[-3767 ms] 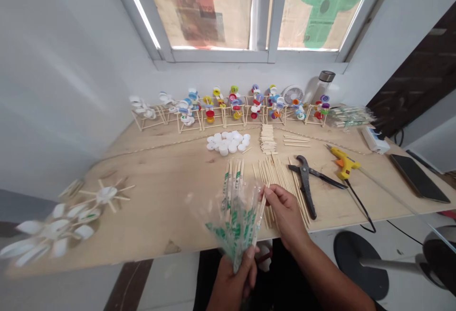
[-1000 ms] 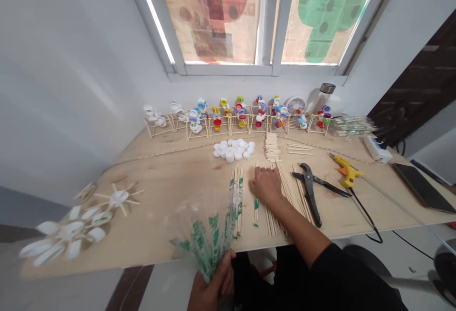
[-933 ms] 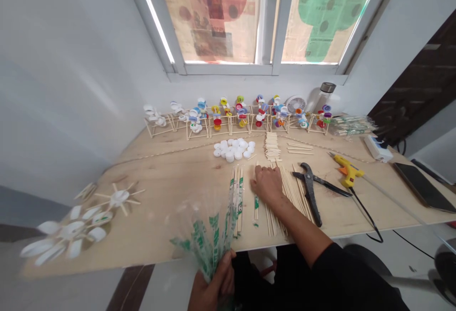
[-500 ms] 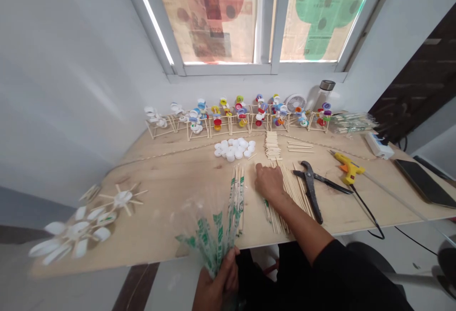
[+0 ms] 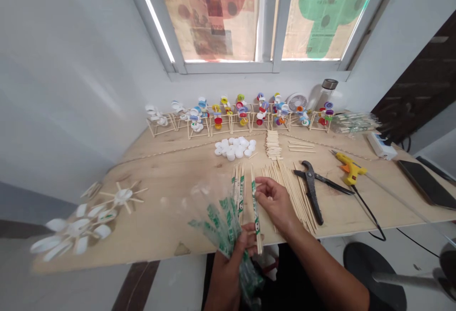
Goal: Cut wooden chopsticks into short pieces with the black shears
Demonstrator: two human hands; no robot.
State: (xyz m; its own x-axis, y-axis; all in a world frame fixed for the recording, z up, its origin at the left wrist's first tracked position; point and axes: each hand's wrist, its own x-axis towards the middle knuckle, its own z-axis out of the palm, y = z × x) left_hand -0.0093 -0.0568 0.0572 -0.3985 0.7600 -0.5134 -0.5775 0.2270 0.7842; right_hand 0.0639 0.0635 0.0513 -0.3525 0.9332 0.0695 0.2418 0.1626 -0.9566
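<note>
My left hand [image 5: 230,263] is closed around a bunch of clear plastic wrappers [image 5: 217,223] with green print, at the table's front edge. A pair of wrapped chopsticks [image 5: 255,209] stands almost straight up in the picture, pinched near its middle by my right hand [image 5: 280,206]. The left fingertips are at the lower end of this pair; whether they grip it I cannot tell. Several more wrapped chopsticks [image 5: 238,185] lie just behind the wrappers. Bare chopsticks [image 5: 297,197] are spread to the right of my right hand, partly hidden by it.
White bottle caps [image 5: 235,148] and short cut sticks [image 5: 273,145] lie farther back. Black cutters [image 5: 311,192], a yellow glue gun [image 5: 352,168] and a phone [image 5: 427,183] are on the right. Stick-and-cap models [image 5: 242,116] line the wall; a cap wheel [image 5: 78,229] lies left.
My right hand has come back from the sticks toward my left hand and now holds a wrapped pair of chopsticks. The left hand with the wrappers has shifted right.
</note>
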